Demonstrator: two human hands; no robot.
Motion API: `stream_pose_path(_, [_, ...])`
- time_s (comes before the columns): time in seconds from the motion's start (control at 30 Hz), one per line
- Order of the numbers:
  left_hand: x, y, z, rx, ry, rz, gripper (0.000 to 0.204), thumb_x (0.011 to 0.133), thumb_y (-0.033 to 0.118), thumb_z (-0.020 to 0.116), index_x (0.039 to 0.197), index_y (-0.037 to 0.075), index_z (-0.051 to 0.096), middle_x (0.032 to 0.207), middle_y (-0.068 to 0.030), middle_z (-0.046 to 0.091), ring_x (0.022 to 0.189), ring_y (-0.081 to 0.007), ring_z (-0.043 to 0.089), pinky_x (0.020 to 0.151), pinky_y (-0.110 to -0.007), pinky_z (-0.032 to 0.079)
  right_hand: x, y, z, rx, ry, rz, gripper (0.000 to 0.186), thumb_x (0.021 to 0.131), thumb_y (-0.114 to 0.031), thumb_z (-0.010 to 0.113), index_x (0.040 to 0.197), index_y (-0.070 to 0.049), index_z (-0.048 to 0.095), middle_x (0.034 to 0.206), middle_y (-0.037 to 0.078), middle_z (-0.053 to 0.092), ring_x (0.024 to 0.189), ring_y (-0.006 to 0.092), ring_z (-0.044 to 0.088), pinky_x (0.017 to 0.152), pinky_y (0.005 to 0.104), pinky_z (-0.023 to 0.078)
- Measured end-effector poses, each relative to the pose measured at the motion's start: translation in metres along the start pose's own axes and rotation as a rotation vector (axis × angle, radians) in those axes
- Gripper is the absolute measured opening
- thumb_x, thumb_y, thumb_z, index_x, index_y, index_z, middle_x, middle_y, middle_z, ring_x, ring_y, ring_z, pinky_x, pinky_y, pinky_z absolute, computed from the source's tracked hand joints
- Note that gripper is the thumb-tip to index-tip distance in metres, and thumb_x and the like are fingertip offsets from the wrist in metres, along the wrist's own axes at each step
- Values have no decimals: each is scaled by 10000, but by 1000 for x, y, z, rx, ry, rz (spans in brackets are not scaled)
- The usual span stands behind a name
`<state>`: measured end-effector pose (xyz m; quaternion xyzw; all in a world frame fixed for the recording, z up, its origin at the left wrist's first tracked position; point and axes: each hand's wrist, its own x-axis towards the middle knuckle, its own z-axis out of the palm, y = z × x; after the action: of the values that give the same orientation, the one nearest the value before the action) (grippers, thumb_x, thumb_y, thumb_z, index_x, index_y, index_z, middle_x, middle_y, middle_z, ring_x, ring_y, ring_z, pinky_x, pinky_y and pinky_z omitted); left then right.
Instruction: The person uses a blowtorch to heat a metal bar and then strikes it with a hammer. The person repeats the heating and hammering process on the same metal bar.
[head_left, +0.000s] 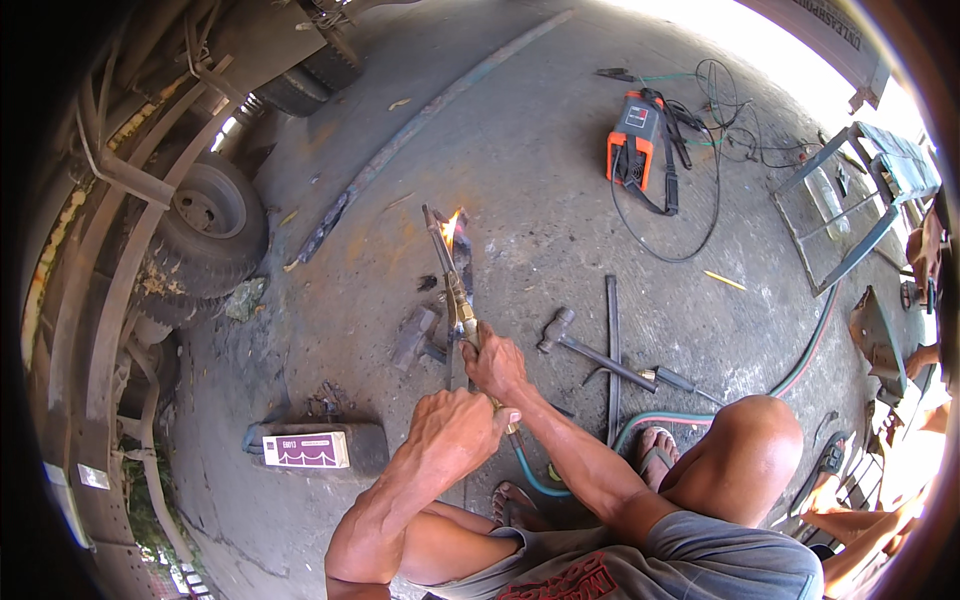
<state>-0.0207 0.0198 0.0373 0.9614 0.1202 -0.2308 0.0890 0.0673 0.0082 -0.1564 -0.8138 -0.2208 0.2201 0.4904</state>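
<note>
A grey concrete floor (560,180) fills most of the frame, with a truck wheel (205,225) at the left side and an orange welding machine (635,140) with its cables in the upper right part. In the centre, the left hand (452,432) is closed around the rear part of a cutting torch (455,290), and the right hand (495,362) grips the same torch a little further forward. The torch points up in the frame, and a flame (452,228) burns at its tip, over a dark metal piece (462,258) that lies on the floor. A hammer (590,348) lies just to the right of the hands. A small purple and white box (306,449) is at lower left.
</note>
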Motion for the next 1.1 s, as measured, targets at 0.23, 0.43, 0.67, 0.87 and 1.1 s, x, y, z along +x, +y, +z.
stream_pose_path(0.23, [-2,2,-1,16,6,7,671,1010,536,609,772,-79,736,730,-332,671,770,-501,702,744,-556,549,-3,4,2,-18,-14,10,383,959,-283,669,1146,40,584,866,343,710,889,522,715,806,589,563])
stream_pose_path(0.43, [-3,6,-4,12,-21,-31,665,1009,531,613,798,-87,741,762,-329,684,800,-504,703,772,-558,545,-9,1,3,-12,-13,17,387,953,-288,668,1166,26,589,853,343,707,873,526,713,804,589,563])
stream_pose_path(0.67, [1,-5,-4,53,-23,-65,619,989,500,651,822,-88,748,815,-339,692,858,-506,702,827,-565,533,-3,-3,-8,36,8,6,396,956,-284,664,1160,44,577,870,347,710,880,526,716,818,589,566])
stream_pose_path(0.87, [6,-5,-9,97,-81,-137,612,956,504,693,826,-92,749,858,-359,688,908,-505,703,849,-560,535,0,-6,-12,51,29,32,415,952,-292,670,1207,28,599,844,333,709,857,524,711,806,587,565])
stream_pose_path(1.1, [20,-16,-7,139,-200,-227,533,946,464,723,960,-67,770,1002,-323,729,1033,-474,709,934,-541,532,-5,-2,-17,192,34,47,396,949,-292,678,1170,34,633,859,335,704,880,533,703,809,583,558])
